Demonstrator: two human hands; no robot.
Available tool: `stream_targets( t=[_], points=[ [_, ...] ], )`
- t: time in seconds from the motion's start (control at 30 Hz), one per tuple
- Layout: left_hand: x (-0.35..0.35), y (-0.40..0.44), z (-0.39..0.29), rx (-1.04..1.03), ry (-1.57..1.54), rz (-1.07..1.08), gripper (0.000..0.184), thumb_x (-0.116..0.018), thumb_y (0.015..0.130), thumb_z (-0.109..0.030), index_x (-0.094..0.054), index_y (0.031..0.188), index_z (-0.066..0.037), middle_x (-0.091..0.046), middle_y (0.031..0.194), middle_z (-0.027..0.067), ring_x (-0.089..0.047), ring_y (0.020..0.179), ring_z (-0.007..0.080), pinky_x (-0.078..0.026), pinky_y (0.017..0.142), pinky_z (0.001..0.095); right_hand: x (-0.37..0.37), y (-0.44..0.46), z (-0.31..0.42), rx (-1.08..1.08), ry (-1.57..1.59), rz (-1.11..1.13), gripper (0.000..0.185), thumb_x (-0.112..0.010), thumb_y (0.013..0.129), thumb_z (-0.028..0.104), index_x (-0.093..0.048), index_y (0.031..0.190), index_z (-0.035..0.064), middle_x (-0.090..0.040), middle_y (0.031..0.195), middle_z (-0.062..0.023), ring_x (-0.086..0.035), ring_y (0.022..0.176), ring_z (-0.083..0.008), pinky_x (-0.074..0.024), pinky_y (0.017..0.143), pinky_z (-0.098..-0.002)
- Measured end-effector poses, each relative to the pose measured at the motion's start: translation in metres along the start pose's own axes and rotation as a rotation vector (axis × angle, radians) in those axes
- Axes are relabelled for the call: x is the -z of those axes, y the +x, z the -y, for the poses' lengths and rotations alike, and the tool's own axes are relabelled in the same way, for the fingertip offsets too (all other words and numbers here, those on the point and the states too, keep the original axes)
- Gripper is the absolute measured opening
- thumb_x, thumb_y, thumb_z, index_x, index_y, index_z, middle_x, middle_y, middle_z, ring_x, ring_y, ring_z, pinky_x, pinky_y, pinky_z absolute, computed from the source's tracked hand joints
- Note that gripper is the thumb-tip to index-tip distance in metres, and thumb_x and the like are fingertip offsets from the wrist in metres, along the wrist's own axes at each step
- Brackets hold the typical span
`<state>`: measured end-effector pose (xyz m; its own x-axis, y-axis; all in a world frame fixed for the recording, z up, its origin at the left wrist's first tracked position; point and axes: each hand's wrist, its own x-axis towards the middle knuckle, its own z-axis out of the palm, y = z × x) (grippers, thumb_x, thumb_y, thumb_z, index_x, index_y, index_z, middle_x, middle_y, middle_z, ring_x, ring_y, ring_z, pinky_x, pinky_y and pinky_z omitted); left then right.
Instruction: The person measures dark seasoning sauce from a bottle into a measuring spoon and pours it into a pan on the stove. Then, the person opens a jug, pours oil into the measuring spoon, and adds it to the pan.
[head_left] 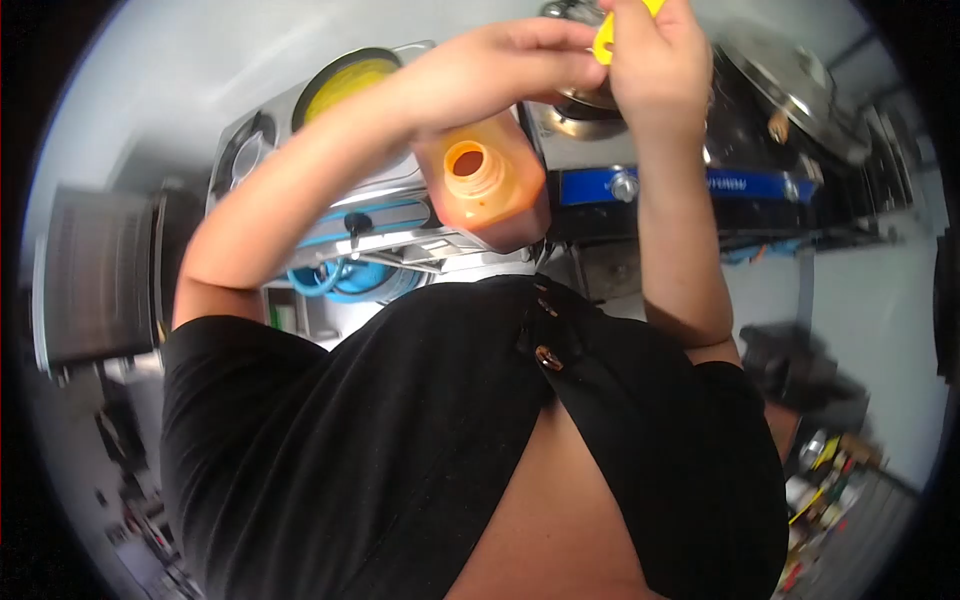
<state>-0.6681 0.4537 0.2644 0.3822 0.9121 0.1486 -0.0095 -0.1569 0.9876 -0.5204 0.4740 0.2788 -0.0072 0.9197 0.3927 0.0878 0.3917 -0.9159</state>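
Note:
My right hand is closed around a yellow handle with a hole near its end; the rest of that tool runs out of the top of the view. Close beside it, my left hand reaches across with fingers stretched out, their tips near the handle's end. Below my left wrist is an uncapped plastic jug, its mouth toward me and orange-red contents inside. A metal pot on the stove is partly hidden behind my hands.
A pan with yellow-green inside sits on the left stove. The right stove has a blue front panel with knobs. A wok with a lid stands at the far right. Under the left counter is a blue round container.

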Motion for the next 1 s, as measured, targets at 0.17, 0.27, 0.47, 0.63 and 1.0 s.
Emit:
stream_targets(
  t=[0.17, 0.27, 0.47, 0.63, 1.0],
  points=[
    [0.089, 0.008, -0.001, -0.135, 1.079, 0.930, 0.046, -0.073, 0.066, -0.024, -0.057, 0.106, -0.006, -0.058, 0.106, 0.0161, -0.056, 0.095, 0.0358, -0.045, 0.084, 0.0401, 0.050, -0.042, -0.033, -0.183, -0.497, -0.134, 0.015, -0.046, 0.087, 0.016, -0.057, 0.088, 0.0049, -0.056, 0.076, -0.0025, -0.051, 0.069, -0.0096, -0.0393, 0.063, -0.0228],
    [0.097, 0.021, 0.007, -0.219, 1.094, 1.031, 0.041, -0.073, 0.063, -0.019, -0.058, 0.099, -0.008, -0.061, 0.095, 0.0152, -0.058, 0.087, 0.0356, -0.046, 0.076, 0.0404, 0.074, -0.093, -0.067, -0.245, -0.494, -0.187, 0.017, -0.047, 0.086, 0.015, -0.057, 0.093, 0.0036, -0.059, 0.078, -0.0153, -0.057, 0.075, -0.0276, -0.0431, 0.068, -0.0364],
    [0.090, 0.053, 0.026, -0.009, 1.225, 1.356, 0.024, -0.066, 0.060, -0.011, -0.058, 0.081, -0.007, -0.060, 0.069, 0.0151, -0.059, 0.069, 0.0354, -0.046, 0.062, 0.0409, 0.085, -0.212, -0.107, -0.553, -0.752, -0.274, 0.017, -0.043, 0.081, 0.005, -0.057, 0.090, 0.0034, -0.059, 0.086, -0.0206, -0.057, 0.082, -0.0367, -0.0437, 0.074, -0.0390],
    [0.049, 0.036, 0.004, -0.036, 1.457, 1.405, 0.026, -0.064, 0.062, -0.015, -0.059, 0.085, -0.003, -0.061, 0.072, 0.0181, -0.059, 0.072, 0.0364, -0.048, 0.066, 0.0414, 0.055, -0.280, -0.104, -0.854, -0.713, -0.345, 0.023, -0.042, 0.079, 0.001, -0.060, 0.094, 0.0054, -0.060, 0.094, -0.0230, -0.057, 0.090, -0.0380, -0.0444, 0.078, -0.0390],
    [-0.031, 0.032, -0.029, -0.100, 1.071, 1.581, 0.033, -0.067, 0.075, -0.021, -0.060, 0.102, -0.003, -0.065, 0.092, 0.0158, -0.063, 0.090, 0.0284, -0.050, 0.081, 0.0363, 0.058, -0.297, -0.113, -0.748, -0.723, -0.380, 0.032, -0.046, 0.081, 0.004, -0.061, 0.109, 0.0035, -0.063, 0.099, -0.0189, -0.060, 0.091, -0.0278, -0.0450, 0.083, -0.0327]
  ],
)
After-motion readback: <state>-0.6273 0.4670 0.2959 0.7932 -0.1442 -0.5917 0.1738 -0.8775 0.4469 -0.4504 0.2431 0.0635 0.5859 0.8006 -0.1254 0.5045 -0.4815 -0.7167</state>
